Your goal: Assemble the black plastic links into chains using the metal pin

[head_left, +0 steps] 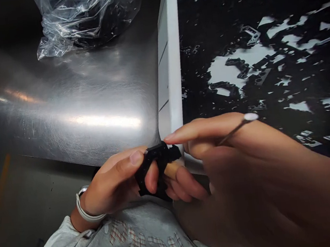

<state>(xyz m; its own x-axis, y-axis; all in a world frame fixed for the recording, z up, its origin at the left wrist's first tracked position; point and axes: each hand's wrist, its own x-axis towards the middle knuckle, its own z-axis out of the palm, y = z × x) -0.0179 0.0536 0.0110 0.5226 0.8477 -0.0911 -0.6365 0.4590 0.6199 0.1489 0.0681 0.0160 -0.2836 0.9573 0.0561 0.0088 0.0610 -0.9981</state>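
My left hand [120, 177], a pale band at its wrist, is closed around a black plastic part [156, 152] with openings in it. Its thumb presses on the part's upper edge, and a fingertip shows through a gap. From the right, my right hand [235, 159] comes up to the part, its outstretched index finger touching the top corner. Across that hand lies a thin dark rod [232, 132] with a whitish rounded end, held under the fingers; its far end is hidden. Where the hands overlap, I cannot tell which hand some fingers belong to.
A white-rimmed bin [172, 58] on the right holds many loose black parts [236, 66]. Left of it stretches a scratched metal work surface [89, 96]. A clear plastic bag [80, 21] with dark contents lies at its back. Floor [35, 195] shows at lower left.
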